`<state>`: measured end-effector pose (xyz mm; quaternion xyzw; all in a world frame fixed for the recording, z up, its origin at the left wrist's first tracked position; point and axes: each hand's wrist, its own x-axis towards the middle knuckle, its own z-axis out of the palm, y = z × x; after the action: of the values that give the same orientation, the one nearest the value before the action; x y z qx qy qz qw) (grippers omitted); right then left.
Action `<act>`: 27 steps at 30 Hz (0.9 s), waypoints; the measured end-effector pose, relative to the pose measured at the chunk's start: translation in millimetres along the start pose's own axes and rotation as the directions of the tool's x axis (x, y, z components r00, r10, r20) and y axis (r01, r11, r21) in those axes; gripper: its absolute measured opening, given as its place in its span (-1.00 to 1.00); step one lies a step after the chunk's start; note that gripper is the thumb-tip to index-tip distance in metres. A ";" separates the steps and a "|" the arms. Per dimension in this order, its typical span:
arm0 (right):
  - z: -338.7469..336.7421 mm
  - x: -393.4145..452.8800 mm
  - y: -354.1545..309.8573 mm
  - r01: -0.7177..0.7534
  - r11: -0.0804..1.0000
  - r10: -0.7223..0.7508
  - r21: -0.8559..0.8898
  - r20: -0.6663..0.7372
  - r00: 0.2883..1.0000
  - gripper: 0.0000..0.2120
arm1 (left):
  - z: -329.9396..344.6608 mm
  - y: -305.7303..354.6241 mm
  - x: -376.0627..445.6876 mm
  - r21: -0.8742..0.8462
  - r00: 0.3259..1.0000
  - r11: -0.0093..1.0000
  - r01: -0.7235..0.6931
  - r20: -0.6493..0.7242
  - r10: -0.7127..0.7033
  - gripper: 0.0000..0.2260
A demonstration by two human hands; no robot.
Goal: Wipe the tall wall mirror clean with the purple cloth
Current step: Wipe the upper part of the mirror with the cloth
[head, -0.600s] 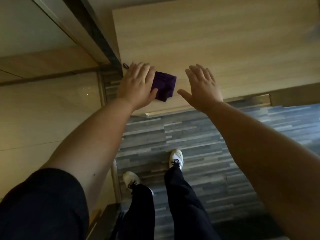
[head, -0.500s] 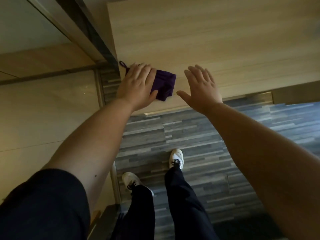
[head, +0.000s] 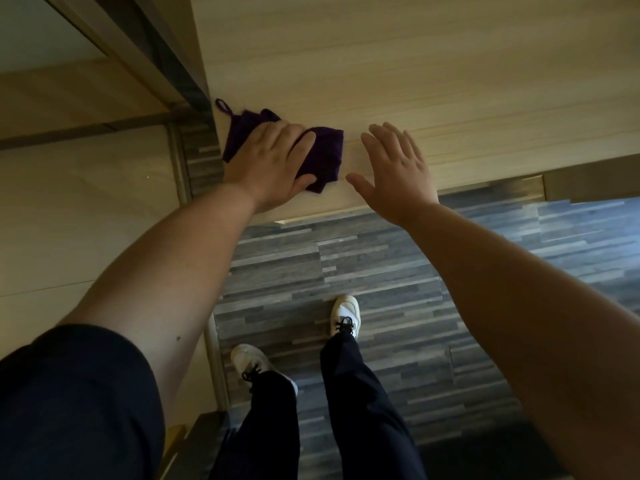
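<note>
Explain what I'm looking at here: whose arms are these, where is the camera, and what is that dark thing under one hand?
No machine here: a person wears a camera on the head, looking down past both bare arms to their shoes and the grey plank floor. The left hand presses a purple cloth flat against a pale wood-grain surface, near its lower left corner. The right hand is open beside it, fingers spread, holding nothing. Whether it touches the surface cannot be told, nor whether this surface is the mirror.

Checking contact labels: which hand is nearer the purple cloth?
Left. The left hand lies flat on the purple cloth; the right hand is open beside it, apart from its right edge.
</note>
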<state>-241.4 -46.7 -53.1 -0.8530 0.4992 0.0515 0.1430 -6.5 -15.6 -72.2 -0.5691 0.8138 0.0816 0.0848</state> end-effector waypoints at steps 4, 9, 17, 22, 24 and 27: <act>-1.0 -4.1 -9.5 0.013 1.000 -0.013 0.008 -0.013 1.000 -0.35 | -2.3 6.4 -3.2 0.033 0.998 0.999 0.039 -0.043 -0.038 -0.55; -23.5 -8.0 -29.9 0.048 0.999 -0.048 -0.007 -0.006 0.999 -0.36 | -16.5 10.0 -29.5 0.060 0.996 0.997 0.052 -0.071 -0.048 -0.66; -116.4 -12.3 -125.2 0.167 0.986 -0.166 0.004 -0.050 0.985 -0.36 | -107.0 -36.2 -124.9 -0.017 0.916 0.978 0.210 -0.346 -0.203 -0.67; -206.6 -12.9 -212.0 0.308 0.951 -0.306 -0.005 -0.133 0.943 -0.37 | -208.2 -87.5 -197.8 0.048 0.812 0.931 0.361 -0.507 -0.289 -0.61; -245.0 -12.1 -245.1 0.360 0.933 -0.359 -0.027 -0.183 0.915 -0.38 | -251.6 -110.0 -227.2 0.080 0.768 0.906 0.415 -0.564 -0.302 -0.61; -296.5 -10.5 -292.9 0.398 0.913 -0.408 -0.091 -0.244 0.880 -0.37 | -309.5 -144.4 -270.7 0.138 0.710 0.854 0.501 -0.629 -0.316 -0.61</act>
<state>-9.1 9.4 288.6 -0.9401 0.3240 -0.0811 0.0683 206.7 111.5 286.0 -0.7137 0.6535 -0.2425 -0.0690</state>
